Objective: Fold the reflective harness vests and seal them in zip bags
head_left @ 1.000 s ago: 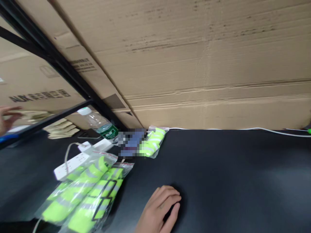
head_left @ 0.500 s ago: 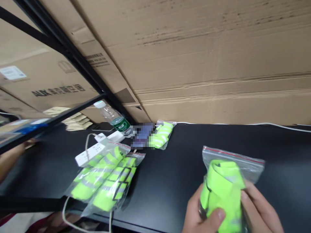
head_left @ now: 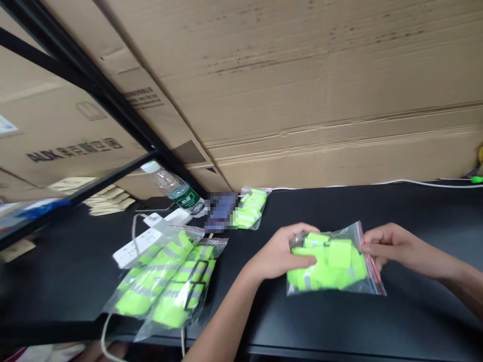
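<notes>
In the right half of the frame, a clear zip-lock bag (head_left: pixel 326 269) holding a folded neon yellow-green garment with silver stripes lies on its side between the person's two hands, above the black tabletop (head_left: pixel 339 327); whether it touches the surface cannot be told. The left hand (head_left: pixel 285 254) grips the bag's left end, thumb laid across the top and fingers around the far edge. The right hand (head_left: pixel 388 246) pinches the bag's red-lined zip edge (head_left: pixel 372 264) between thumb and fingers.

At lower left, two more bagged garments (head_left: pixel 160 274) lie side by side, overlapping, the left one partly over a white power strip (head_left: pixel 130 251). Near the centre, a smaller bagged garment (head_left: pixel 252 208) sits just beside a pixelated item (head_left: pixel 222 213). Left of that is a clear plastic bottle (head_left: pixel 173 188) with a green label. Brown cardboard (head_left: pixel 320 90) fills the upper frame behind the tabletop.
</notes>
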